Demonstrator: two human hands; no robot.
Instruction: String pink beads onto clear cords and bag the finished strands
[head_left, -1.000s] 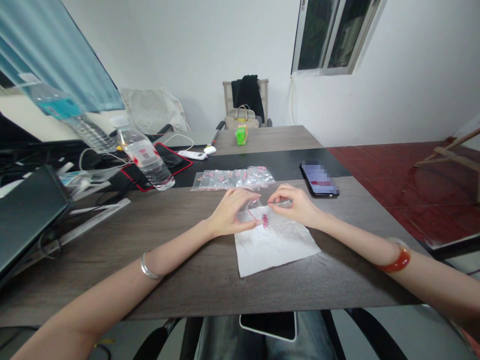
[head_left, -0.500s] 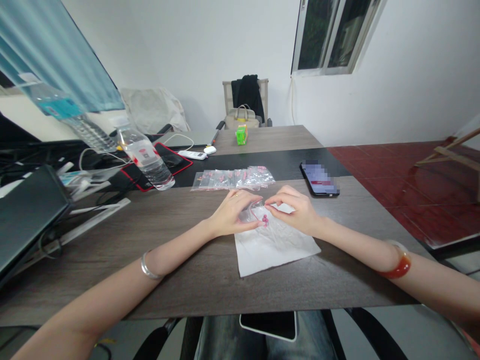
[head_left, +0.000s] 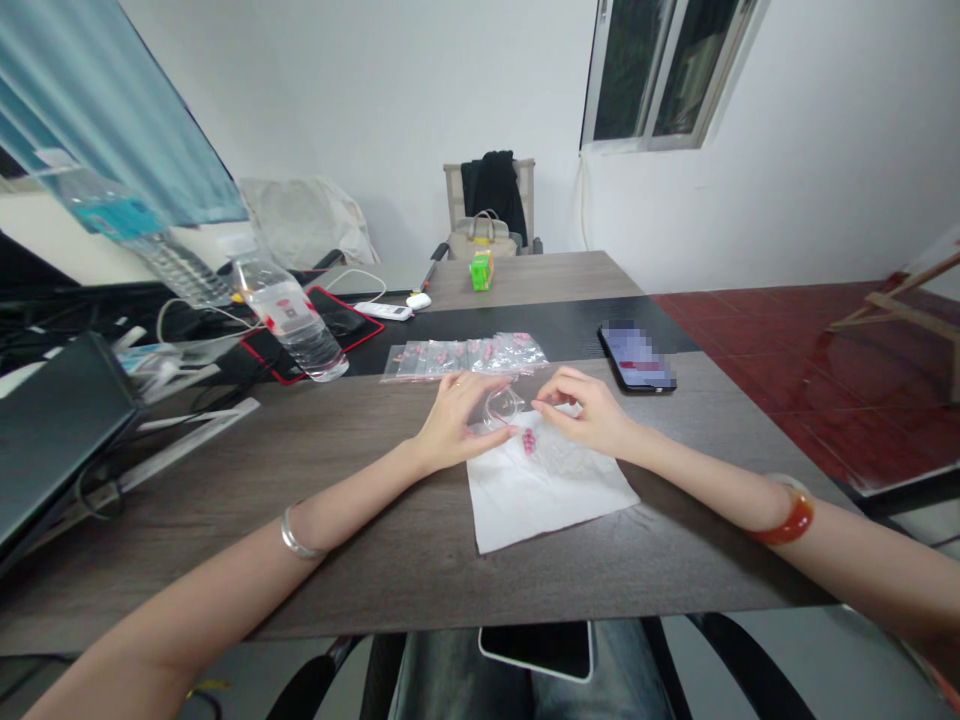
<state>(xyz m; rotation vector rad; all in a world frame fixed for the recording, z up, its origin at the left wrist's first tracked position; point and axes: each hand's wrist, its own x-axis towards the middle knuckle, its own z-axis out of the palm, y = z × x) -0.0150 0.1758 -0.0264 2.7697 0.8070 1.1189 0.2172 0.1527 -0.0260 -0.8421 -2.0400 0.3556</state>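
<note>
My left hand (head_left: pixel 457 420) is curved around a small clear plastic bag (head_left: pixel 504 404), its thumb and forefinger spread on either side of the bag's rounded mouth. Its other fingers are partly hidden. Just right of the bag, my right hand (head_left: pixel 581 412) has thumb and forefinger pinched together; anything between them is too small to make out. Several small pink pieces (head_left: pixel 529 441) lie clustered near my left thumb tip, over a white paper napkin (head_left: pixel 551 510). Behind my hands is a row of clear bags (head_left: pixel 465 357) with pink contents.
A phone (head_left: pixel 637 358) lies at the back right. Two water bottles, one with a red-and-white label (head_left: pixel 289 310), stand left near cables and a dark laptop (head_left: pixel 64 430). A green box (head_left: pixel 481 271) is farther back. Another device (head_left: pixel 538 650) rests on my lap.
My left thumb and forefinger have spread farther apart, and the bag's mouth looks rounder and sits slightly farther left. My right hand has shifted slightly away from the bag, still pinched. The pink cluster shows more plainly.
</note>
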